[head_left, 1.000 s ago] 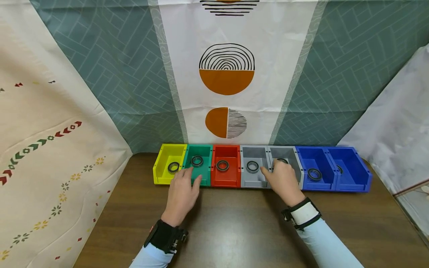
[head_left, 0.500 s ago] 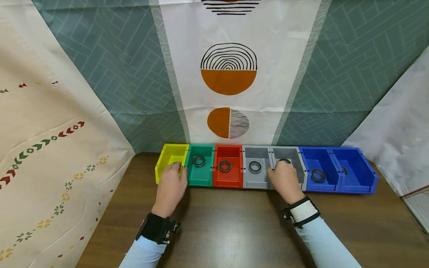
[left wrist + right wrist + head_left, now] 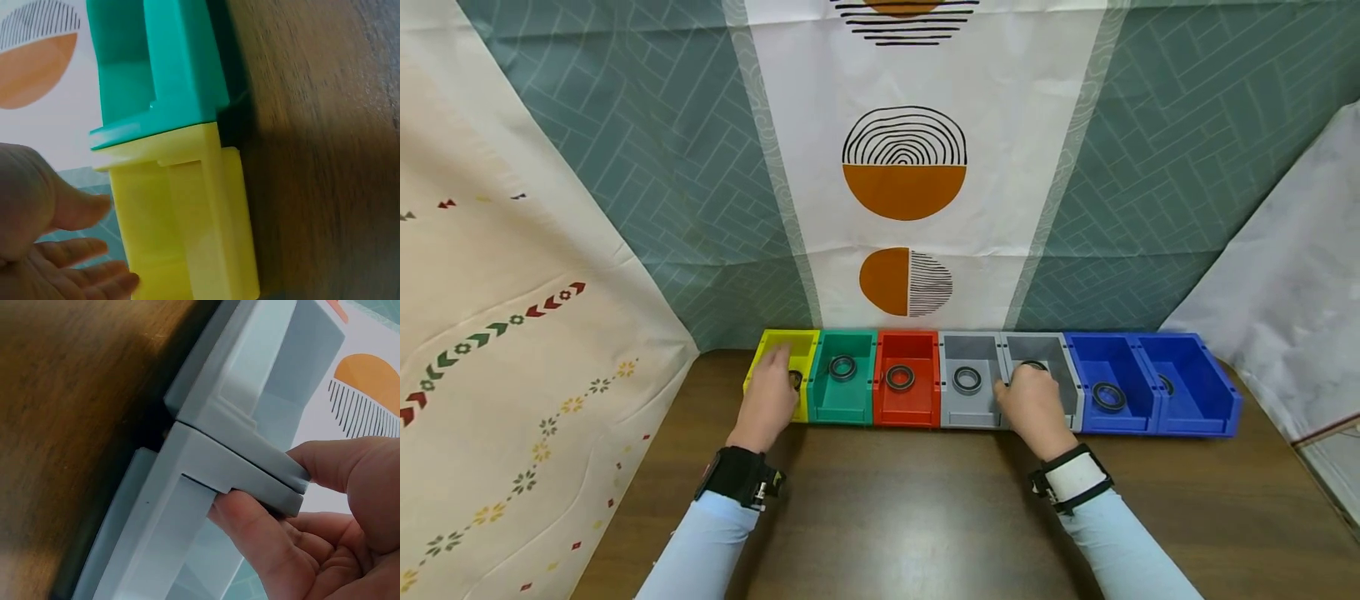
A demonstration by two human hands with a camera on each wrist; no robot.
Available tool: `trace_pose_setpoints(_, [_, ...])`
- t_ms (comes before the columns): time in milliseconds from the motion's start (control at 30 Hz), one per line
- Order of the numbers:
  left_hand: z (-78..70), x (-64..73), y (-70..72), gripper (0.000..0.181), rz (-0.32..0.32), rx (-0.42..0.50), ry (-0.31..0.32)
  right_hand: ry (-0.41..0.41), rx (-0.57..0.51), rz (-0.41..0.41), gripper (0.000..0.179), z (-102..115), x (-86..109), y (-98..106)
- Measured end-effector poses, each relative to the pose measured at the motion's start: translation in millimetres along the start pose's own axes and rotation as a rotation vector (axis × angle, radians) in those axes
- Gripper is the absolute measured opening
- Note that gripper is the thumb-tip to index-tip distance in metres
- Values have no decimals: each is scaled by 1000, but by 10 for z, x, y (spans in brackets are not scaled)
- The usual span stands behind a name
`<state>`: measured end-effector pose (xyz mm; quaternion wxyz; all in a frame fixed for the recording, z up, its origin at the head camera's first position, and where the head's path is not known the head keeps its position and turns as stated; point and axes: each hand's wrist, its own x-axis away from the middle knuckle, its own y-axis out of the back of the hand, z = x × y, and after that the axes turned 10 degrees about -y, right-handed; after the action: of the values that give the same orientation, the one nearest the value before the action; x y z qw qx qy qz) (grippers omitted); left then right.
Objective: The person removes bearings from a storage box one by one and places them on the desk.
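My left hand [image 3: 766, 404] reaches over the left side of the yellow bin [image 3: 802, 348]. In the left wrist view its thumb and loosely bent fingers [image 3: 72, 253] are apart with nothing between them. A dark ring-shaped bearing [image 3: 795, 379] lies in that bin, partly covered by the hand. My right hand [image 3: 1037, 408] pinches the adjoining side walls of the left grey bin [image 3: 972, 346] and the right grey bin [image 3: 1041, 347]. The right wrist view shows the thumb on one side and a finger [image 3: 247, 515] inside the other bin. A bearing [image 3: 1034, 364] in the right grey bin is partly hidden.
Bins stand in one joined row on the brown wooden table [image 3: 895, 517]: between yellow and grey come a green bin [image 3: 844, 406] and a red bin [image 3: 907, 408], and two blue bins [image 3: 1198, 383] end it. Bearings lie inside these. A patterned cloth [image 3: 902, 275] hangs behind.
My left hand has moved left and forward, from the yellow and green bins to the yellow bin's left side. The right hand has closed onto the grey bins' shared walls and stays there.
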<state>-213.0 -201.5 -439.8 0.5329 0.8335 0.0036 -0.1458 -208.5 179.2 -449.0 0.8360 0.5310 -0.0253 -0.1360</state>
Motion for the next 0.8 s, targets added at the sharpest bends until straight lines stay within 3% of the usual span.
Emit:
trace_pose_setpoints(133, [74,-23,-29,61,118,2,57,15,-3,-4,34,26,8,-9])
trace_pose_setpoints(367, [147,-117,-110,65,298,52,138,-29,-1,42,34,29,17,38])
trace_pose_setpoints(533, [168,-147,-121,61,360,72,166,-27,7,65,34,32,14,55])
trace_pose_setpoints(800, [177,-174,-107,56,395,152,246,-48,23,95,33,48,-3,59])
